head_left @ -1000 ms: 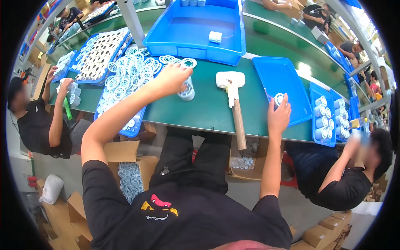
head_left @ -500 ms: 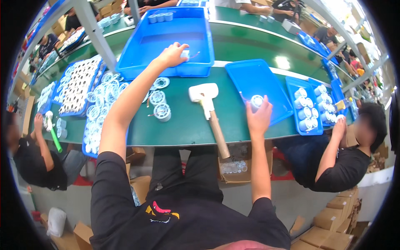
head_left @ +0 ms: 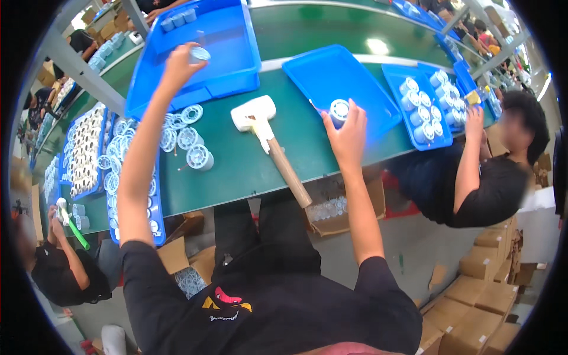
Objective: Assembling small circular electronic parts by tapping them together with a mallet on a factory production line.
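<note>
My left hand (head_left: 179, 66) is over the large blue bin (head_left: 228, 89), its fingers closed on a pale blue round plastic part (head_left: 200, 54) with a ribbed face. At the front edge of a shallow blue tray (head_left: 307, 65), my right hand (head_left: 348, 135) grips a pale blue cylindrical part (head_left: 339, 110) with a white ringed top. A thin lead sticks out to its left. Between my arms lies a mallet (head_left: 255, 113) with a white head and wooden handle. Several similar pale blue cylinders (head_left: 200, 157) stand loose beside my left forearm.
Left of my forearm, blue trays hold white parts (head_left: 86, 148) and pale blue rings (head_left: 118, 139). At right, another blue tray (head_left: 438, 142) carries upright cylinders, near a co-worker (head_left: 494, 160). A second co-worker (head_left: 71, 266) sits at left. An open carton (head_left: 331, 225) stands below the table edge.
The whole view has shifted, so the table sits further left and higher. My left hand has moved left over the bin with its part, whose round face now shows. My right hand keeps its cylinder.
</note>
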